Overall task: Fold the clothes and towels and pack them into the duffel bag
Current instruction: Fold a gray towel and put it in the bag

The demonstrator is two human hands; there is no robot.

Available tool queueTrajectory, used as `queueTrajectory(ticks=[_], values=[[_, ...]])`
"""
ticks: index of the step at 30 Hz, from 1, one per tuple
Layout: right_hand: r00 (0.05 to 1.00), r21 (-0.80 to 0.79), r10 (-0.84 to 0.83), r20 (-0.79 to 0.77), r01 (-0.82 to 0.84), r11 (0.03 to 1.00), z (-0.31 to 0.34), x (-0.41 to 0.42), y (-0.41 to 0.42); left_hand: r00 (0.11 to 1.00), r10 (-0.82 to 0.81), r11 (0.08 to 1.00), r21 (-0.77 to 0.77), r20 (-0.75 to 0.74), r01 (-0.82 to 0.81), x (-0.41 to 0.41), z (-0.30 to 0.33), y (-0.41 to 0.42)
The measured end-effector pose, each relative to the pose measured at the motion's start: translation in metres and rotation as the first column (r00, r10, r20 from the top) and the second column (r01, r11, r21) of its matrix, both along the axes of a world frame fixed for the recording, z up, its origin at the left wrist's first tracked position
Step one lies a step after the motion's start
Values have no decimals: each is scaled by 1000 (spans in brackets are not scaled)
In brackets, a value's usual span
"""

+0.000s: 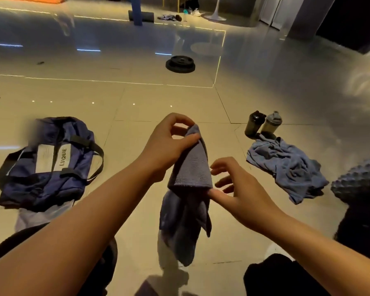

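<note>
A grey-blue towel hangs in the air in front of me, its upper part doubled over. My left hand pinches the top corner of the towel between thumb and fingers. My right hand is beside the towel's right edge with fingers spread, the thumb touching the fold's lower edge. A navy duffel bag with black straps and a light panel lies on the floor to the left. To the right, a crumpled blue cloth lies on the tiles.
Two dark shaker bottles stand behind the blue cloth. A spiky dark ball sits at the right edge. A black weight plate lies farther out on the glossy floor. My knees show at the bottom.
</note>
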State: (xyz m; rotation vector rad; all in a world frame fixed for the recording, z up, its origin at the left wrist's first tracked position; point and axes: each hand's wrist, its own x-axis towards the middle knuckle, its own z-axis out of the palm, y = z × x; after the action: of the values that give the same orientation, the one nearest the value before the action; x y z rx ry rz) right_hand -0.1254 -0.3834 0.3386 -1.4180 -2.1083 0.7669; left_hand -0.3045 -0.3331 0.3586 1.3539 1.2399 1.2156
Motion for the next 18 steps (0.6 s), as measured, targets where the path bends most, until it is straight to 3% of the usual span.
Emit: queueTrajectory(ticks=[4,7,12,16,18], values=[[998,66,42,-35,-40,997,-1,-5,23,998,20,999,-38,61,-17,0,-10,1],[988,-3,9,-151,-9,1000,1,-1,29,995,-48,994,-92,87,56,2,-8,-2],[915,-148,-130,-382,79,986,11,1,36,968,-235,971,-30,87,238,8,-12,-13],[807,-270,-249,-536,116,956,20,3,38,960,-215,971,66,-178,229,8,-18,-17],[777,-306,-270,-568,105,946,27,5,36,975,-131,985,84,-182,148,7,-21,-18]])
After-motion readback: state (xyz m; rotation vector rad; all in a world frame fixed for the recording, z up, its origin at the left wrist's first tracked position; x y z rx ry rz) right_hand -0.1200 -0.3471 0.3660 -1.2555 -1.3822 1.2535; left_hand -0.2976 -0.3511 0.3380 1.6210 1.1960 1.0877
